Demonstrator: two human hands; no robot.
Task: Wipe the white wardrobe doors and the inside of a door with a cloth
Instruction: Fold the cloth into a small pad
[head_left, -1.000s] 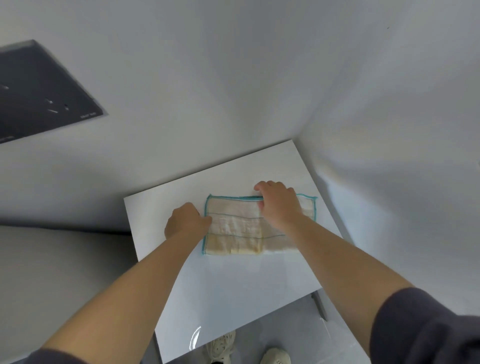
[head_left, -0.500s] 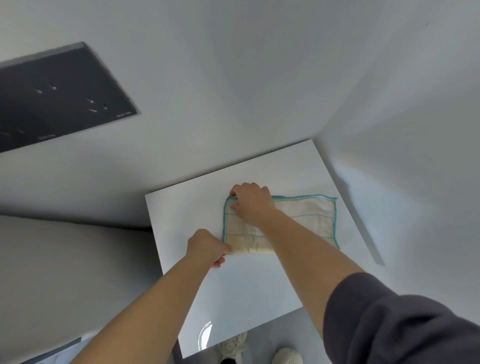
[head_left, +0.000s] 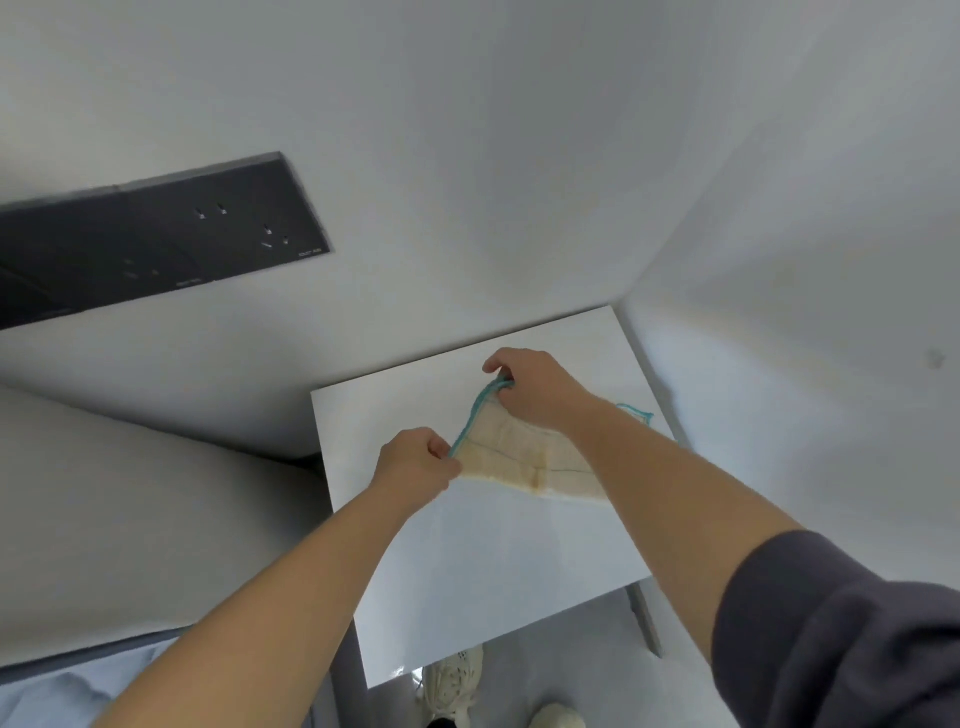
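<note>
Head: wht tabletop (head_left: 493, 571) w/ cloth (head_left: 519, 457), wall corner (head_left: 622, 304)

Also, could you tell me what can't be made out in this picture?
Head view:
- cloth: right part hidden by the right forearm.
- left hand: fingertips hidden behind its own knuckles.
- dark panel: print too small to read.
- shoes: cut by the bottom edge.

Cloth (head_left: 519, 457): soft woven fabric, matt, slightly fuzzy, with a teal stitched border.
Table (head_left: 498, 571): white top, smooth and glossy, with a bright reflection near its front edge.
Wall (head_left: 467, 130): matt, even painted finish.
Panel (head_left: 156, 239) on the wall: dark, smooth, low sheen.
Sleeve (head_left: 841, 634): dark fabric, matt, creased.
</note>
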